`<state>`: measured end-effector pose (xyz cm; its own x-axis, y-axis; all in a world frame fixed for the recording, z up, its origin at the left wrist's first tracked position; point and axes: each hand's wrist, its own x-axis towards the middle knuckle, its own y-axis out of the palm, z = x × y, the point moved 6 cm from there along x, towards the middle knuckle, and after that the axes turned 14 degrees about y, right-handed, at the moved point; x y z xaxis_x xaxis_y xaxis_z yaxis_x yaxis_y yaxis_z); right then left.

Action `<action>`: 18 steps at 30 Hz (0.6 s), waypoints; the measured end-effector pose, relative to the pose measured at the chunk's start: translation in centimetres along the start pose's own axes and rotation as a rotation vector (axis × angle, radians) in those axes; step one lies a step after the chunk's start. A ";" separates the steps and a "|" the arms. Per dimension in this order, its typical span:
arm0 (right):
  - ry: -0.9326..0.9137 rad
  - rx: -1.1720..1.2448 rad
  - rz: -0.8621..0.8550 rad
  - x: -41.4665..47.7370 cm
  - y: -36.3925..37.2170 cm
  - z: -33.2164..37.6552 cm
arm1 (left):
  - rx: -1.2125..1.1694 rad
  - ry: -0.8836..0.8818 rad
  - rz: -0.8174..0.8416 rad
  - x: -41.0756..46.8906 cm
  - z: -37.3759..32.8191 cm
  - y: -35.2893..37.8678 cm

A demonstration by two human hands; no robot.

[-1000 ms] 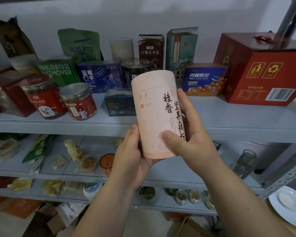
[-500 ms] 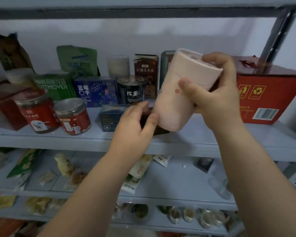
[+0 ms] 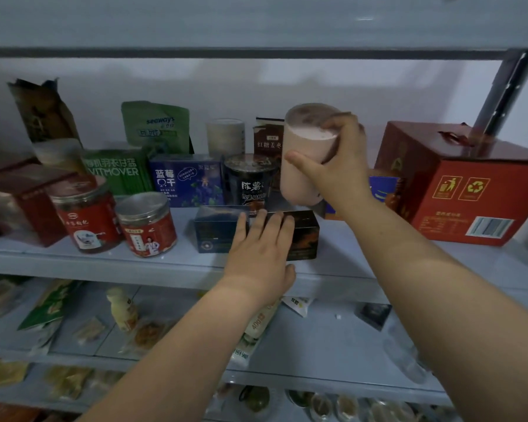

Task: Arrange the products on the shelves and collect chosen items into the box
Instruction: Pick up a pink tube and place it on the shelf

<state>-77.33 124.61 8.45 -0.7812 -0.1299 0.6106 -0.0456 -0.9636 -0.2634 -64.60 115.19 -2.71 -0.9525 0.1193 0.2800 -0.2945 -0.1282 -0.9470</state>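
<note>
Grip: your right hand (image 3: pixel 342 169) clasps the pink canister (image 3: pixel 302 159), centre frame.
Left hand (image 3: pixel 256 257): flat on the dark box (image 3: pixel 304 236), probably making room.

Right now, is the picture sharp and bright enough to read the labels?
Head view: dim, bluish light. The pink canister in the right hand is blurred, its print unreadable. The blue box label is legible. The lower shelf items look soft.

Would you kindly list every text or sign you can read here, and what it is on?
"seaways": green pouch
"VITMOVER": green box
"蓝莓": blue box
"红糖姜枣": brown box
Bin and recycling signs: red carton
Labels too blurred: red jars
None readable: pink canister
</note>
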 end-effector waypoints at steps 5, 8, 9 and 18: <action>-0.022 -0.486 0.228 0.6 4.4 -3.1 | 0.014 -0.015 0.036 -0.3 0.6 0.3; -0.061 -0.648 0.206 1.0 4.1 -3.9 | 0.020 -0.011 -0.008 -0.5 1.2 0.6; -0.068 -0.685 0.203 1.1 3.9 -3.9 | 0.021 -0.008 -0.023 -0.6 1.4 0.7; -0.047 -0.826 0.293 0.2 4.2 -4.3 | 0.057 -0.016 0.024 -1.6 2.4 0.2</action>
<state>-80.34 121.59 4.28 -0.8067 -0.3723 0.4590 -0.2975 -0.4152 -0.8597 -63.38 112.58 -3.00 -0.9604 0.0999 0.2600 -0.2748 -0.1864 -0.9433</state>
